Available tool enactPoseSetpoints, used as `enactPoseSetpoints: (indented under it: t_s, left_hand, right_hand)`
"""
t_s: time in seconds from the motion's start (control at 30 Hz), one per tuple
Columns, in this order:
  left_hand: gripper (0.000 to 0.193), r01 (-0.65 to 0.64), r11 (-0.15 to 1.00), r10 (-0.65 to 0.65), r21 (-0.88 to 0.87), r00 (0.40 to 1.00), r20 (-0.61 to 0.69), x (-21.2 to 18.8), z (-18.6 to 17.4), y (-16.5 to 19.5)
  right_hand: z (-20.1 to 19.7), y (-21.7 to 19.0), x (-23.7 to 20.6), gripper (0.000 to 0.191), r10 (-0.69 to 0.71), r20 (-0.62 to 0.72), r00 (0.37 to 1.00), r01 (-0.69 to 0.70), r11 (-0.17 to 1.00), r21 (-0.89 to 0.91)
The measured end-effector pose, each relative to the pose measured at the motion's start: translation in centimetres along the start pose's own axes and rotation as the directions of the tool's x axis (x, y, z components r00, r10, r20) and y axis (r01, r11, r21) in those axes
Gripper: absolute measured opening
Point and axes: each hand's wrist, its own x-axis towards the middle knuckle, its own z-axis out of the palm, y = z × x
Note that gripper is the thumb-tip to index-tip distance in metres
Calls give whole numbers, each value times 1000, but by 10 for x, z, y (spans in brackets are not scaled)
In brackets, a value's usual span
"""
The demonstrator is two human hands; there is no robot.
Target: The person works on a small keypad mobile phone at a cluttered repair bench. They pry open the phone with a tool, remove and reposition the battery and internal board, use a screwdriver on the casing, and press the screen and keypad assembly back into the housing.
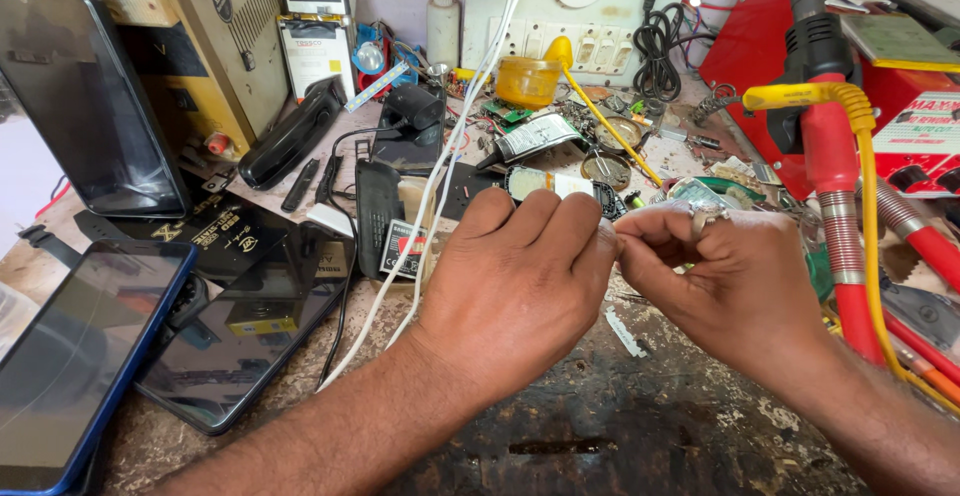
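My left hand (515, 281) and my right hand (715, 276) meet fingertip to fingertip over the middle of a worn workbench (600, 426). Both are curled shut, backs toward me, pinching something very small between them that the fingers hide. A ring sits on a finger of my right hand. A small phone part with a white face (545, 182) lies just behind my left knuckles. White cables (440, 171) run down from a wall socket past my left wrist.
Several phones lie at the left, one in a blue case (75, 356), one dark-screened (240, 356). A black tablet (85, 96) leans at the back left. A red and black hot-air tool with a yellow cable (825, 106) stands at the right. A yellow jar (527, 81), a glue tube (530, 139) and small parts crowd the back.
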Motion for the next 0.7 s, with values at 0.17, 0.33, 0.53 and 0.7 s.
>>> enactPoseSetpoints:
  t_s: [0.17,0.33,0.53,0.7]
  left_hand:
    - [18,16,1000,-16,-6,1000,-2,1,4,-1]
    - [23,57,997,-56,-47,998,18,1,4,-3]
    - [26,97,994,-97,-39,995,2,0,6,-2]
    - [23,99,994,-100,-44,995,-14,0,10,2]
  right_hand:
    - [1,3,2,18,163,52,985,-163,987,3]
    - [5,9,8,17,204,157,966,-249,895,370]
    - [8,15,11,15,248,164,955,-297,823,484]
    - [17,20,6,10,242,126,962,-263,698,666]
